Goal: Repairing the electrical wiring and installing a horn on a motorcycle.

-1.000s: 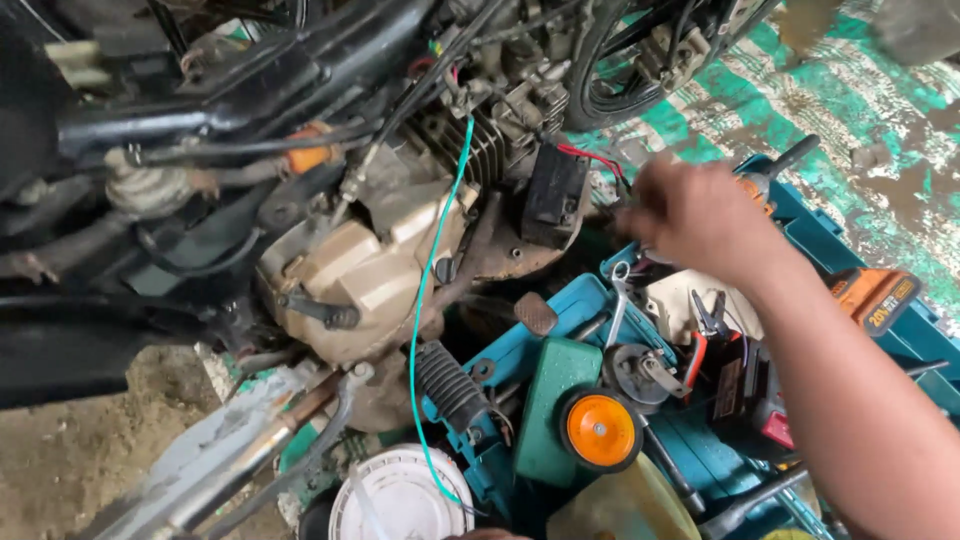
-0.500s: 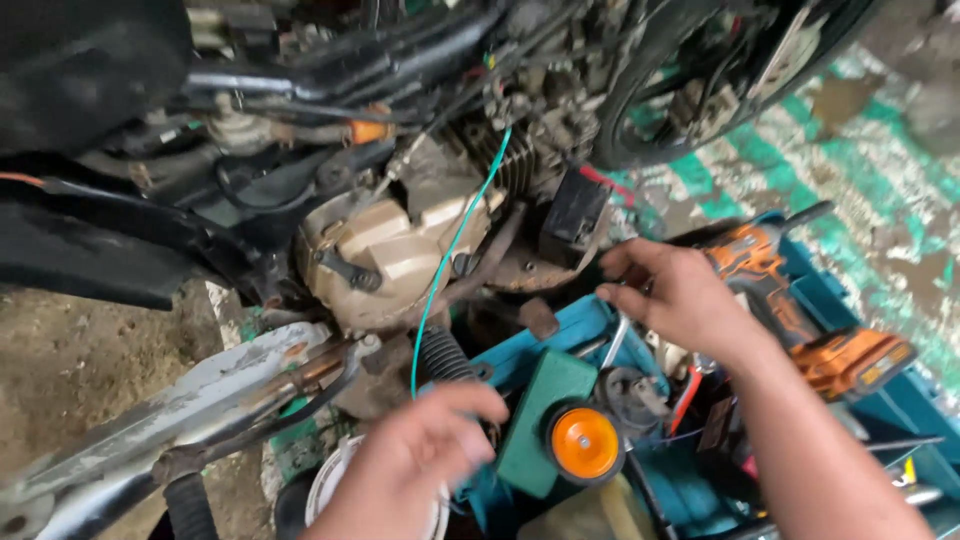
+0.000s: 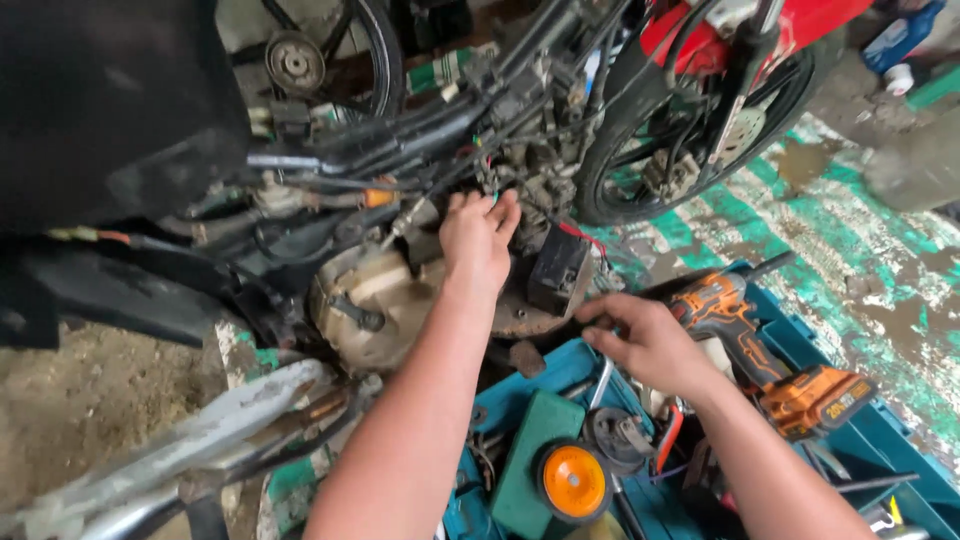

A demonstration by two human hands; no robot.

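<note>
Left hand (image 3: 478, 243) is up at the engine (image 3: 400, 300), fingers pinching the green wire (image 3: 494, 199). Right hand (image 3: 650, 345) sits loosely curled over the toolbox (image 3: 560, 385), can't tell if it's holding anything. Engine's wiring still looks loose.

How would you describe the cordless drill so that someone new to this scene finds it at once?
Start at the teal toolbox on the ground at lower right, below the motorcycle's front wheel. Along its upper edge, just right of the right hand, lies the cordless drill. It is the only orange-and-black power tool there, with a pistol grip and a blocky battery; the orange disc nearby is round and flat.
</note>
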